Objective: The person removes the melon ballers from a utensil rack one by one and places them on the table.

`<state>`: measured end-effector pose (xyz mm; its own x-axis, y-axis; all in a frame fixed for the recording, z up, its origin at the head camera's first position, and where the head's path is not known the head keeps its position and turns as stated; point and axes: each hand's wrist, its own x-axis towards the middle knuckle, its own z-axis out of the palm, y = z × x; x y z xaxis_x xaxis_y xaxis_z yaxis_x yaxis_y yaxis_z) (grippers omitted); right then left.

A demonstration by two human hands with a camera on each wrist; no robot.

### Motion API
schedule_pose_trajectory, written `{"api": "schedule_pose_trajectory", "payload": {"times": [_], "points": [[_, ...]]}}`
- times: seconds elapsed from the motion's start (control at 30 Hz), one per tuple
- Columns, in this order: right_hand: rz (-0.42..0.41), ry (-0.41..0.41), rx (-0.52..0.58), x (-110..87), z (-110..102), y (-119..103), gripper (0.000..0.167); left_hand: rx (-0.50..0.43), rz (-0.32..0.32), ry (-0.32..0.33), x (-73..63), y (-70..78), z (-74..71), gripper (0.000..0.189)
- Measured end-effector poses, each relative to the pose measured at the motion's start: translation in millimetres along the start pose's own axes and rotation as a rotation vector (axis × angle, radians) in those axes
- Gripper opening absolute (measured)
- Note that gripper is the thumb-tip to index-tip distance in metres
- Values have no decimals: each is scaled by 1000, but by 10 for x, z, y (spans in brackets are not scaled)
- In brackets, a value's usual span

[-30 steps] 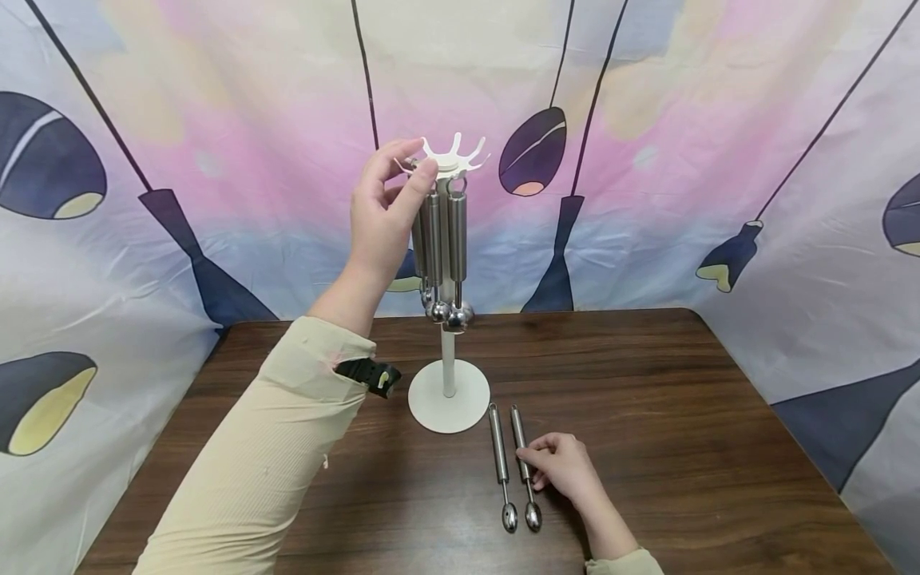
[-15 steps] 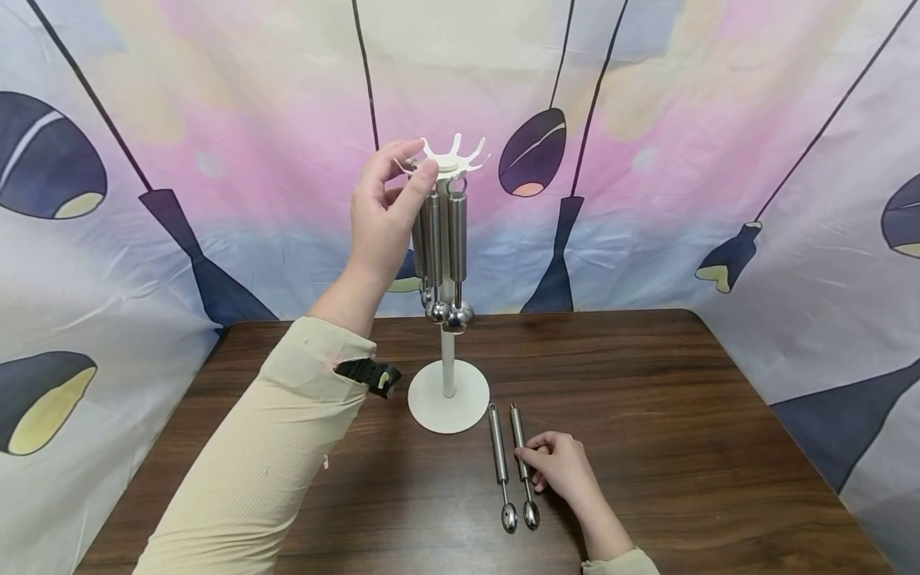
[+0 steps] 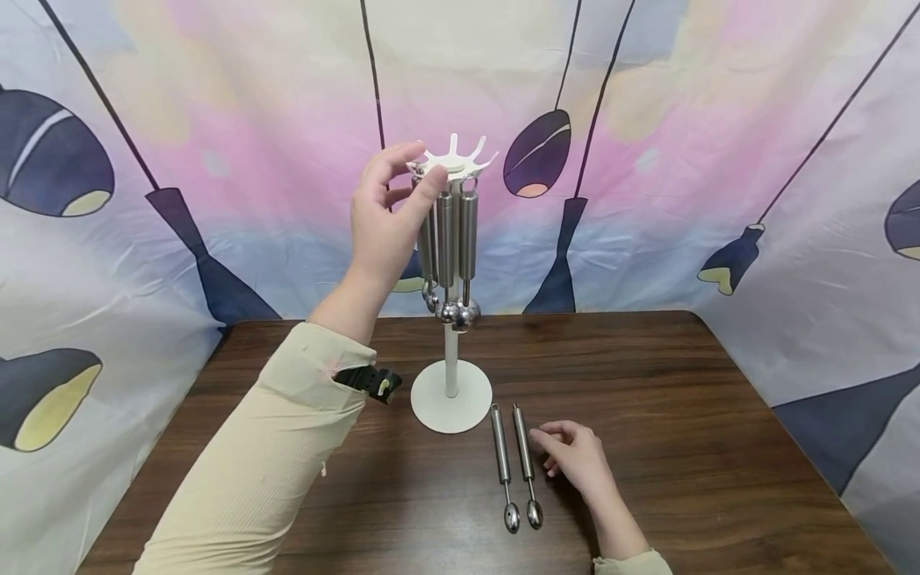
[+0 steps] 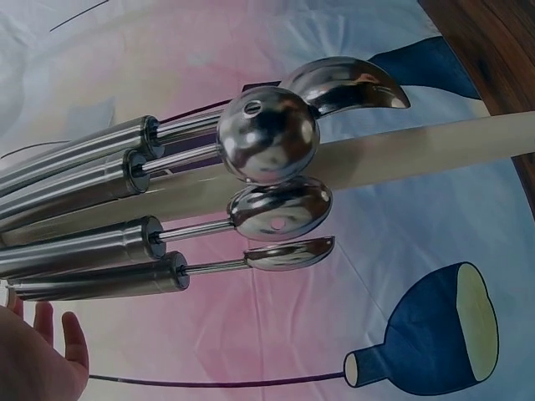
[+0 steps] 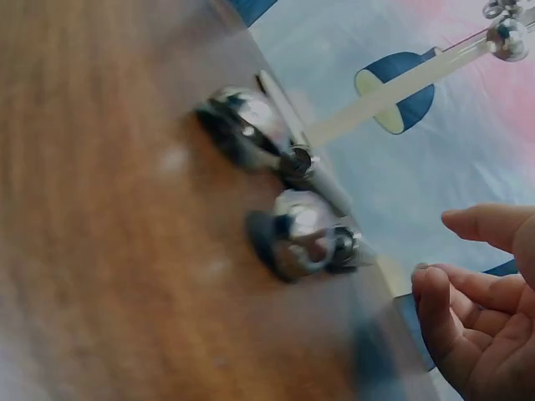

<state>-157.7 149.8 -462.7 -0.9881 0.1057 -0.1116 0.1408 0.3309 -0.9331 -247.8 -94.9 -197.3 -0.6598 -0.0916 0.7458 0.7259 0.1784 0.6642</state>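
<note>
My left hand [image 3: 384, 216] reaches up to a white utensil stand [image 3: 451, 419], its thumb and forefinger pinching the edge of the pronged hook ring [image 3: 458, 166]. Several steel melon ballers [image 3: 467, 237] hang from the prongs, bowls down. In the left wrist view their rounded bowls [image 4: 269, 138] cluster around the pole, two with small holes visible. My right hand [image 3: 578, 457] hovers by the table with loosely bent fingers, holding nothing. Just left of its fingertips lies one melon baller [image 3: 523, 451]; another melon baller [image 3: 501, 451] lies parallel beside it, both with bowls toward me.
The stand's round base sits on a dark wooden table [image 3: 661, 399]. Behind and at both sides hangs a patterned cloth [image 3: 287, 160]. A black strap [image 3: 369, 379] circles the left wrist over a pale sleeve [image 3: 237, 471].
My right hand has let go of the nearer melon baller and drawn slightly right and away. The hanging melon ballers have turned slightly to the right, with my left hand still at the ring.
</note>
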Motion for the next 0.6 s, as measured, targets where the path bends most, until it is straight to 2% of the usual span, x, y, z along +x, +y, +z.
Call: {"api": "schedule_pose_trajectory", "payload": {"times": [0.07, 0.17, 0.4, 0.6], "points": [[-14, 34, 44, -2, -28, -60, 32, 5, 5, -1, -11, 11, -7, 40], [-50, 43, 87, 6, -63, -170, 34, 1, 10, 5, -18, 30, -9, 38], [-163, 70, 113, 57, -98, -452, 28, 16, 40, 32, -16, 23, -12, 33], [-254, 55, 187, 91, -96, -742, 24, 45, 47, 35, -20, 11, -20, 32]]}}
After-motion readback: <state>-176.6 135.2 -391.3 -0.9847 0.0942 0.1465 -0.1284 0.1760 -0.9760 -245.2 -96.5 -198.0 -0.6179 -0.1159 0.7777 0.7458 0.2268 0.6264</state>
